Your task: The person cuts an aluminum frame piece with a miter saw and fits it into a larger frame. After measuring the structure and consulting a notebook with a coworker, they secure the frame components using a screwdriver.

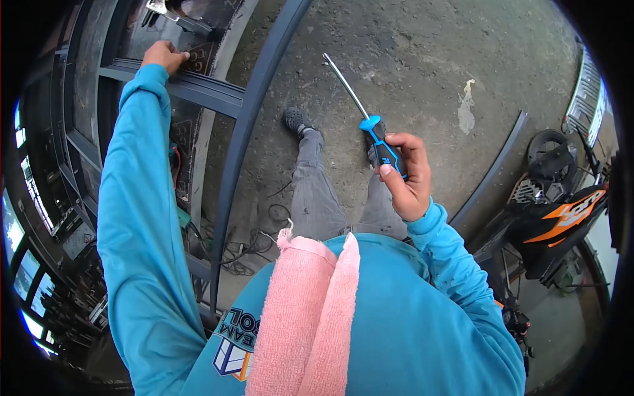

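My right hand (411, 175) is wrapped round the black and blue handle of a screwdriver (348, 89). Its steel shaft points up and away to the left, and a tiny dark bit shows beside the tip, too small to name. On the left, my left hand (165, 57) rests at the crossbar of a dark grey metal frame (210, 94). The fingers there are bent together, and whatever they may pinch is hidden.
A motorbike (555, 221) with black and orange panels stands at right, near a long grey metal strip (492, 162) on the concrete floor. Cables (244, 254) lie below the frame. A pink towel (300, 310) hangs down my chest.
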A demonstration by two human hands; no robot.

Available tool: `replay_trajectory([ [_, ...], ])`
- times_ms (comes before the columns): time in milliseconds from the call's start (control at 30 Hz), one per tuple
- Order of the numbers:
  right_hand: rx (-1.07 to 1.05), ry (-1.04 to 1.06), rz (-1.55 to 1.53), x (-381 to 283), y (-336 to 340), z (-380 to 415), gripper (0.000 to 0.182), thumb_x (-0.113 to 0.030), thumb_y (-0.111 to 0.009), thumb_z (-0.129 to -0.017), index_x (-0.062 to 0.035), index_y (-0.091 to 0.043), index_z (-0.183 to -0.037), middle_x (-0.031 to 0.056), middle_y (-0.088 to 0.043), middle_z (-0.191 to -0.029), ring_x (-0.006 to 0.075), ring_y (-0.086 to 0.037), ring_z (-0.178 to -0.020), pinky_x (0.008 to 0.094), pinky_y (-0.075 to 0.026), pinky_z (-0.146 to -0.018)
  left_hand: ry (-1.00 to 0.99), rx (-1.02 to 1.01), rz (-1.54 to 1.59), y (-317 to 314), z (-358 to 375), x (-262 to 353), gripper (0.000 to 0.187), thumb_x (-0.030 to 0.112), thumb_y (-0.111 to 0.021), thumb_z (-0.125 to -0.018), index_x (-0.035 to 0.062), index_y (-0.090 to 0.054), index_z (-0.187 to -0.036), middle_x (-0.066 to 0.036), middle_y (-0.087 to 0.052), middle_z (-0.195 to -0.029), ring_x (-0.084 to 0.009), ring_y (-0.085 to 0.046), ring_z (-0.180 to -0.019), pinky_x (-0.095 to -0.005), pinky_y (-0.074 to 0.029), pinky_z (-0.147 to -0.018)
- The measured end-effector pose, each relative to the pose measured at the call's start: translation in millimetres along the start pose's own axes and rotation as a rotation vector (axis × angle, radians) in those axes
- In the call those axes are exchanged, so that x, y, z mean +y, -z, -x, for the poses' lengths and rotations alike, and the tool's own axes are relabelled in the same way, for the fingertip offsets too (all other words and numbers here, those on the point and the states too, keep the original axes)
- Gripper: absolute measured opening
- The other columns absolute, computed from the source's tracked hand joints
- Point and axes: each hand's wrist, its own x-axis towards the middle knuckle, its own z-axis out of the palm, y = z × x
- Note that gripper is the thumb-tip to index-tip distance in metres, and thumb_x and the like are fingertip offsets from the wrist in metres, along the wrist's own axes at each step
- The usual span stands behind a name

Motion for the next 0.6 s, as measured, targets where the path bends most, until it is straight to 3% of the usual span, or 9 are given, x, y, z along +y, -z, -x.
replay_trajectory([
  [100,-0.04,-0.052,0.003,40,30,31,0.039,-0.004,-0.056,-0.082,-0.0026,-0.046,-0.119,0.0053,-0.055,-0.094,0.0094,-0.052,-0.08,0.0237,-0.042,-0.071,0.069,0.006,0.007,-10,-26,-18,0.031,0.034,-0.073,-0.073,0.005,-0.07,-0.085,-0.015,-0.069,-0.092,-0.0314,-0.065,-0.091,-0.0386,-0.049,-0.083],
  [200,-0.124,-0.072,0.024,51,50,47,0.038,-0.004,-0.056,-0.08,-0.0028,-0.048,-0.118,0.0075,-0.057,-0.095,0.0126,-0.055,-0.083,0.0261,-0.043,-0.073,0.053,0.163,-0.233,-3,-12,6,0.027,0.029,-0.07,-0.074,0.0047,-0.069,-0.085,-0.013,-0.069,-0.087,-0.028,-0.066,-0.084,-0.0363,-0.049,-0.08],
  [267,-0.179,-0.068,0.013,53,63,49,0.038,-0.004,-0.057,-0.079,-0.003,-0.051,-0.116,0.0096,-0.057,-0.1,0.0161,-0.058,-0.083,0.0272,-0.045,-0.073,0.127,0.203,0.157,11,4,12,0.021,0.021,-0.066,-0.075,0.0017,-0.067,-0.082,-0.012,-0.067,-0.08,-0.0214,-0.063,-0.07,-0.0306,-0.049,-0.069],
  [300,-0.187,-0.043,-0.008,59,57,48,0.038,-0.004,-0.058,-0.078,-0.003,-0.052,-0.115,0.0099,-0.057,-0.102,0.017,-0.059,-0.084,0.028,-0.045,-0.073,0.122,0.207,0.777,4,18,3,0.013,0.013,-0.062,-0.077,0.0004,-0.065,-0.078,-0.008,-0.061,-0.073,-0.0138,-0.053,-0.058,-0.0235,-0.043,-0.058],
  [333,-0.2,-0.01,-0.034,60,58,48,0.037,-0.004,-0.058,-0.078,-0.003,-0.052,-0.115,0.0101,-0.057,-0.103,0.018,-0.059,-0.084,0.0287,-0.046,-0.073,0.112,0.187,1.039,13,52,19,0.005,0.005,-0.058,-0.079,0.001,-0.06,-0.08,-0.004,-0.054,-0.07,-0.0103,-0.046,-0.056,-0.0212,-0.036,-0.053],
  [367,-0.211,0.028,-0.058,61,58,47,0.037,-0.004,-0.059,-0.077,-0.0029,-0.053,-0.114,0.0103,-0.057,-0.105,0.019,-0.06,-0.085,0.0294,-0.046,-0.074,0.075,0.151,1.374,14,100,49,0.005,0.003,-0.055,-0.081,0.0017,-0.056,-0.085,-0.004,-0.052,-0.072,-0.0113,-0.045,-0.061,-0.0229,-0.036,-0.055],
  [433,-0.26,0.079,-0.127,58,53,46,0.035,-0.005,-0.062,-0.077,-0.0032,-0.055,-0.112,0.0116,-0.058,-0.107,0.0229,-0.061,-0.089,0.0311,-0.047,-0.078,-0.147,-0.271,1.7,12,181,89,0.008,0.006,-0.05,-0.085,0.0027,-0.054,-0.091,-0.007,-0.054,-0.082,-0.0147,-0.048,-0.073,-0.0293,-0.039,-0.068],
  [467,-0.302,0.11,-0.153,57,50,45,0.034,-0.008,-0.064,-0.079,-0.0025,-0.055,-0.111,0.0124,-0.058,-0.107,0.023,-0.06,-0.092,0.0312,-0.047,-0.081,-0.047,-0.215,1.775,2,217,121,0.009,0.008,-0.05,-0.087,0.0029,-0.054,-0.093,-0.007,-0.055,-0.085,-0.0158,-0.049,-0.076,-0.0314,-0.04,-0.073],
  [600,-0.349,0.144,-0.206,42,32,44,0.033,-0.014,-0.069,-0.08,-0.0031,-0.056,-0.109,0.0138,-0.059,-0.107,0.0257,-0.061,-0.097,0.032,-0.048,-0.083,0.197,-0.371,2.237,-47,289,175,0.016,0.015,-0.051,-0.094,0.0025,-0.056,-0.102,-0.008,-0.05,-0.096,-0.0177,-0.047,-0.088,-0.0339,-0.041,-0.082],
])
